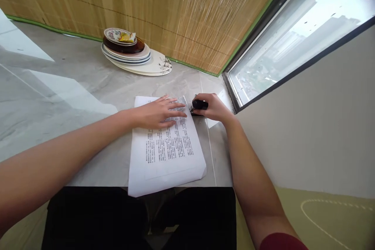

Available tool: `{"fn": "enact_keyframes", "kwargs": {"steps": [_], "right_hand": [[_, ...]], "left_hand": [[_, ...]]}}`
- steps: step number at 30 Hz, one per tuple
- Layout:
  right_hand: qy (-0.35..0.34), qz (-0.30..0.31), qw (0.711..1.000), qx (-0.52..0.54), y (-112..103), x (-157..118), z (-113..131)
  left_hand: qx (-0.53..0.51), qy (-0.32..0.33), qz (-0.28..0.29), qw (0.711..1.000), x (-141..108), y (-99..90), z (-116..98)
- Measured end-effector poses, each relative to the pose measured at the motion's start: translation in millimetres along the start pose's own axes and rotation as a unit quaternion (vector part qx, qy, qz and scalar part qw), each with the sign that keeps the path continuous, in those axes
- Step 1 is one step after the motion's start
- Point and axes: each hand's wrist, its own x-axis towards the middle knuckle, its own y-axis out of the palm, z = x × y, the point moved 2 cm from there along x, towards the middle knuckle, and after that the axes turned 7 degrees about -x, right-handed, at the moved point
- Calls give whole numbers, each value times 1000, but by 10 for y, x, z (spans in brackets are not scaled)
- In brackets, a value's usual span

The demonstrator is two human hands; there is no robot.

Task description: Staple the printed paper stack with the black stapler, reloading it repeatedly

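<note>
Printed sheets of paper [166, 172] lie on the grey marbled tabletop, their lower edge hanging slightly over its front edge. My left hand [161, 113] rests flat on the upper part of the sheets, fingers spread and pointing right. Beside the right edge of the paper, my right hand [215, 107] is wrapped round a black stapler [200, 104]. The stapler's front end is at the paper's edge; whether the sheets sit between its jaws I cannot tell. Part of the stapler is hidden by my fingers.
A stack of plates [125, 54] with a small yellow packet [127, 37] on top stands at the back, against a bamboo blind [140, 0]. To the right are a dark-framed window [293, 43] and a white wall [310, 125]. The tabletop's front edge [96, 186] runs above my legs.
</note>
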Motion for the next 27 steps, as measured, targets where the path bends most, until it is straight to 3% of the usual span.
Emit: {"fn": "enact_keyframes", "kwargs": {"steps": [7, 13, 19, 27], "right_hand": [[15, 25, 993, 112, 12, 20, 121], [44, 10, 992, 121, 106, 54, 258], [173, -83, 979, -63, 382, 144, 411], [164, -89, 973, -139, 429, 167, 543]], "left_hand": [[7, -11, 43, 999, -5, 66, -90], [8, -14, 45, 999, 9, 94, -120], [4, -39, 53, 998, 11, 120, -113], [35, -40, 95, 994, 22, 79, -197]]}}
